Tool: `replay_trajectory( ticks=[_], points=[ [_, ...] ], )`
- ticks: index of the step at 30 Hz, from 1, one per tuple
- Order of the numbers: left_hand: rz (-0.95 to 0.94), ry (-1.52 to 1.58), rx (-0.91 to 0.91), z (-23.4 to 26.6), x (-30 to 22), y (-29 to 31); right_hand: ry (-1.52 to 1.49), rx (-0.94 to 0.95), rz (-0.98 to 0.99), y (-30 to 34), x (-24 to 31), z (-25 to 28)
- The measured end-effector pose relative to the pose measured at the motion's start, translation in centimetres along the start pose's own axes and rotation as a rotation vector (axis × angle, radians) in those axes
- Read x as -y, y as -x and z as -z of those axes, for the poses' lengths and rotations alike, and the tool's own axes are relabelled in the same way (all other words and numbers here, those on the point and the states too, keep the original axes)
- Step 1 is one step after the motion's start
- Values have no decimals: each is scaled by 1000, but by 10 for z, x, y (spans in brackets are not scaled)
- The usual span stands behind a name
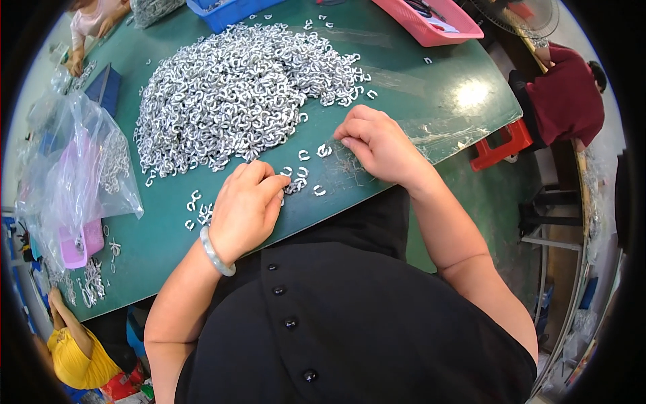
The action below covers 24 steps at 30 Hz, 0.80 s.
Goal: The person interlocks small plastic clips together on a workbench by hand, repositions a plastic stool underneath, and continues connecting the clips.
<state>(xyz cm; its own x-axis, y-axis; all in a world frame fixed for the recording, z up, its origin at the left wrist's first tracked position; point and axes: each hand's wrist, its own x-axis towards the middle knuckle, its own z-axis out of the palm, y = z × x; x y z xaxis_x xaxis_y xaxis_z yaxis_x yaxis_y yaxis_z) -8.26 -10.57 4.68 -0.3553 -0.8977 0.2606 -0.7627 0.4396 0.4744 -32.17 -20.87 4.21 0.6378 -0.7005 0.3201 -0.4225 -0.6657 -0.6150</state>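
Observation:
A large heap of small silvery U-shaped metal pieces (pixel 222 94) lies on the green table (pixel 451 74). At its near edge my left hand (pixel 245 212), with a pale bangle (pixel 217 252) on the wrist, has its fingers curled together. A loose U-shaped piece (pixel 287 171) is right at its fingertips; what the fingers pinch is hidden. To the right, my right hand (pixel 383 145) is bent into a pinch above the table, and anything in it is too small to make out. Between both hands lie several loose pieces, including a small cluster (pixel 324 151).
A pink basket (pixel 431 23) with tools and a blue bin (pixel 225 15) stand at the far side. Clear plastic bags (pixel 84 161) and a lilac basket (pixel 82 244) are at left. Other people sit around, one by a red stool (pixel 501 145).

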Motion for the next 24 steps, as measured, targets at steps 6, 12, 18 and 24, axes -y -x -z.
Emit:
replay_trajectory(
  ticks=[6, 12, 18, 24],
  points=[
    [-4, 18, -34, -2, 1, -1, 49, 52, 63, -4, -3, -10],
    [-1, 16, -39, -2, 0, -3, 106, 64, 103, -4, -5, -11],
    [6, 19, -31, -1, 1, -3, -17, 86, -6, 0, -7, -7],
    [18, 22, -28, 0, 2, -2, -254, 79, -70, 3, -7, -3]
  ],
)
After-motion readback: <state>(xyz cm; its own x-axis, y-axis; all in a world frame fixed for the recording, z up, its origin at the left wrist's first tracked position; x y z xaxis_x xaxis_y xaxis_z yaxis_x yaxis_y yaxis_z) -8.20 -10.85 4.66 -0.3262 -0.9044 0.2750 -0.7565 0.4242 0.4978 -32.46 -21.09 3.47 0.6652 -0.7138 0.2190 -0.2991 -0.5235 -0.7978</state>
